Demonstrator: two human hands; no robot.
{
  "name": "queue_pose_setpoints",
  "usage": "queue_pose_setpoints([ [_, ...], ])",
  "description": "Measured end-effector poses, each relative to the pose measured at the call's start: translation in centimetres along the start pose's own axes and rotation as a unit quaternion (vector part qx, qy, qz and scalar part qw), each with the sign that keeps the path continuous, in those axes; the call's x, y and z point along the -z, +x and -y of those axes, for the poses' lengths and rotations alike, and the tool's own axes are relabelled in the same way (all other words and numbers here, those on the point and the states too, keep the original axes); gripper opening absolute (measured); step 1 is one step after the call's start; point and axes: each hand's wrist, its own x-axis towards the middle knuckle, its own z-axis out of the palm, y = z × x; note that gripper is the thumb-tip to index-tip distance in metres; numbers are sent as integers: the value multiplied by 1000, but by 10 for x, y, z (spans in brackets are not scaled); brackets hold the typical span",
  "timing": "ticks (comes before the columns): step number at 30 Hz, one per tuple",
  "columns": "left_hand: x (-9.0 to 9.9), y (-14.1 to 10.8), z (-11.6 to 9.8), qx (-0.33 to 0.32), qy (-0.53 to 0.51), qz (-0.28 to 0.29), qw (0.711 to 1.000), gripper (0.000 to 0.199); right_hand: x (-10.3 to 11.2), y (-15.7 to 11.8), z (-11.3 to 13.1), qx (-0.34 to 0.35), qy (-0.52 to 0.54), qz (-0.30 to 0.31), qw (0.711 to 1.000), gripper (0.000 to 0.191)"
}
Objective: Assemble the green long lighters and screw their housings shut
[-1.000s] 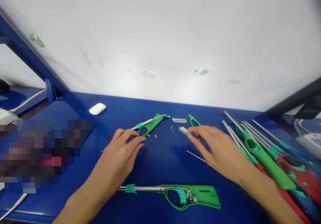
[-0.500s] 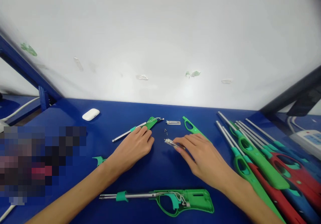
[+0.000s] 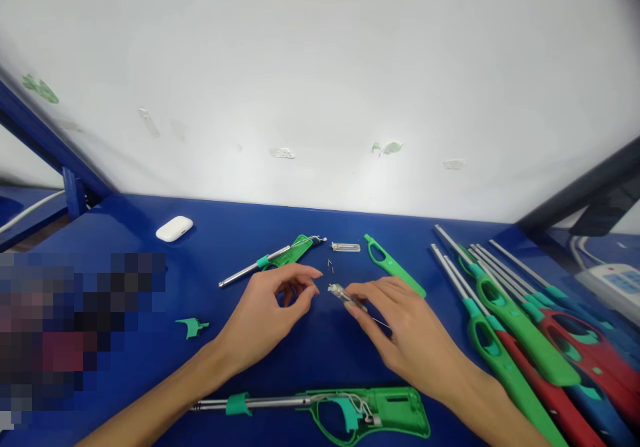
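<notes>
The left hand [image 3: 270, 303] has left the upper opened lighter [image 3: 296, 252] and now hovers near the held clear tank [image 3: 342, 293]; whether its grip pinches anything, I cannot tell. The right hand [image 3: 407, 320] grips that tank above the table [image 3: 295, 360], nozzle leftward, long axis sloping down to the right. Two clear tanks, two opened lighters, one loose teal trigger [image 3: 193, 327] show.
</notes>
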Motion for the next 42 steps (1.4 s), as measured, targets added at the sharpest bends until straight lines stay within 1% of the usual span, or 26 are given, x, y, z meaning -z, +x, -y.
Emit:
queue_pose_setpoints([
  [5,3,4,-1,60,-134,19,989,24,-4,-2,5,24,31,-6,999,18],
  [10,7,4,-5,88,-194,29,977,24,-7,-2,7,28,42,-1,999,16],
  [17,6,1,-5,90,-208,26,974,23,-8,-2,6,38,24,-15,999,16],
  [24,3,-2,-4,104,-224,46,968,23,-8,-1,5,41,22,-19,999,14],
  [32,4,0,-6,124,-243,77,959,24,-9,0,4,31,14,-24,999,11],
  [38,3,-1,-3,147,-252,96,952,24,-10,-1,2,20,-10,-36,999,11],
  [42,5,0,-4,170,-261,128,942,23,-10,-2,0,29,-22,-39,999,13],
])
